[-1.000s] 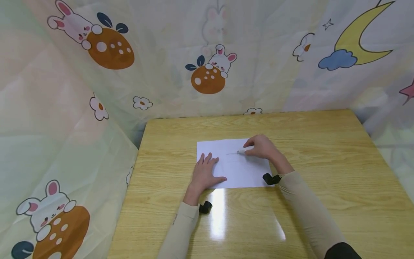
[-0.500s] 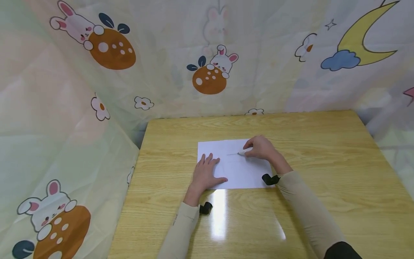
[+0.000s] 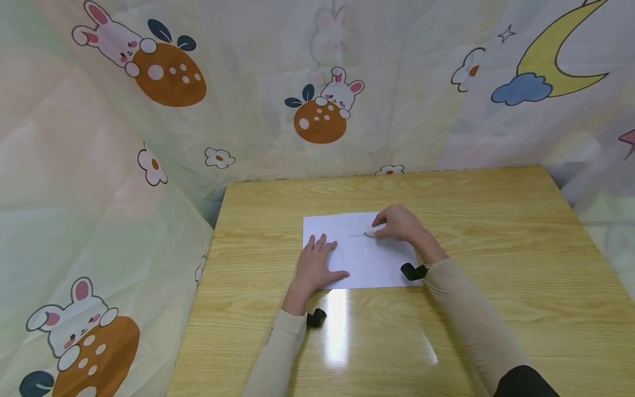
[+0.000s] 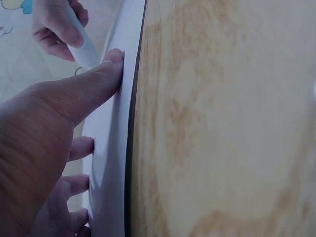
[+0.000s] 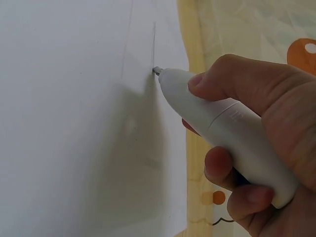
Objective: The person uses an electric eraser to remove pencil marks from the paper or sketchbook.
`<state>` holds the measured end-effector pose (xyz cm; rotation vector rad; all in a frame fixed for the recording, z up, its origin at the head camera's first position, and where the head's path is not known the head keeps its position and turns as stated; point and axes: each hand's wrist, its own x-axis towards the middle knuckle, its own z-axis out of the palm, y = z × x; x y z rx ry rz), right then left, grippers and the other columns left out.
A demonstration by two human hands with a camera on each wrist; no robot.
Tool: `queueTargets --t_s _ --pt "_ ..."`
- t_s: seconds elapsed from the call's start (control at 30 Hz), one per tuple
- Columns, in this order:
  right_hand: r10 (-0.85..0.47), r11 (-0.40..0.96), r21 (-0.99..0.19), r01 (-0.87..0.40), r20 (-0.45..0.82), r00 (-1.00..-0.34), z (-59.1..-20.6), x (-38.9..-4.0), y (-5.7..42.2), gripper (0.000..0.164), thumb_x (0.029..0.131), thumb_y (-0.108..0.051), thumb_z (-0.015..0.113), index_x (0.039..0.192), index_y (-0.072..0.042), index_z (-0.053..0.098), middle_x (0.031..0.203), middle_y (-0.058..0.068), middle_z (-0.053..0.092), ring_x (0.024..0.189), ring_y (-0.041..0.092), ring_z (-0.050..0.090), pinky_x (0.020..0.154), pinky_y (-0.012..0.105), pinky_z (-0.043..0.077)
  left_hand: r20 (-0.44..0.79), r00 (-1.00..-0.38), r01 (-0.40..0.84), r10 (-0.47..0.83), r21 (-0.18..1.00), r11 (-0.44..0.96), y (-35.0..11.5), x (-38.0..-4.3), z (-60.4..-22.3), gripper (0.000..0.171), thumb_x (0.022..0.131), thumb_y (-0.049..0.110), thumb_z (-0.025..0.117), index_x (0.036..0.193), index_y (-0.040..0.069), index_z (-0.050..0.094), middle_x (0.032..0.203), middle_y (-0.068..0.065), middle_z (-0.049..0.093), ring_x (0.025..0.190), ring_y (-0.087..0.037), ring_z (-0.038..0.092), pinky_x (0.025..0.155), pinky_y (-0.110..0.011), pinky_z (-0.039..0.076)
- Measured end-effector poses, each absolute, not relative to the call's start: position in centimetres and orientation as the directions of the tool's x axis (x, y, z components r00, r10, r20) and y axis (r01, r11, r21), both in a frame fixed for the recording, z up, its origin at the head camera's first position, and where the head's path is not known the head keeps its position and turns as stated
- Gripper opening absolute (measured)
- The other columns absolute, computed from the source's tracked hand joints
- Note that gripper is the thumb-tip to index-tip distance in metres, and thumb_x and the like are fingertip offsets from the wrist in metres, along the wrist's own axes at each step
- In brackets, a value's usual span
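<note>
My right hand grips a thick white pen-shaped tool, thumb along its side and fingers curled underneath. Its small dark metal tip meets a white sheet of paper, at the end of a thin, short line. A second, fainter line runs beside that one in the right wrist view. On the left part of the sheet my left hand lies flat with fingers spread, the thumb along the near edge of the paper. The left wrist view shows the tool beyond that thumb.
The paper lies on a wooden table with a glossy light reflection in front of it. Behind and to the left hangs a pale fabric sheet printed with rabbits, flowers and a moon. Small black devices sit at both wrists.
</note>
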<state>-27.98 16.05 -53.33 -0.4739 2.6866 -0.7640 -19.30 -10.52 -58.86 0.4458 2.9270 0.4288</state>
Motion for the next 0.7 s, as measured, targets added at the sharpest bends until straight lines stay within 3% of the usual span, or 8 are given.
queueTargets --t_s 0.7 --pt "-0.366 0.795 -0.58 -0.176 -0.227 -0.903 -53.2 -27.77 15.87 0.02 0.08 -0.019 0.078 0.099 -0.013 0.077 0.101 0.002 0.072 0.085 0.019 0.061 0.072 0.036 0.051 -0.097 -0.945 0.272 0.311 0.287 0.918 -10.51 -19.3 -58.86 0.09 0.074 0.074 0.065 0.146 0.023 0.046 0.157 -0.01 0.028 0.144 -0.038 0.015 0.114 -0.048 0.02"
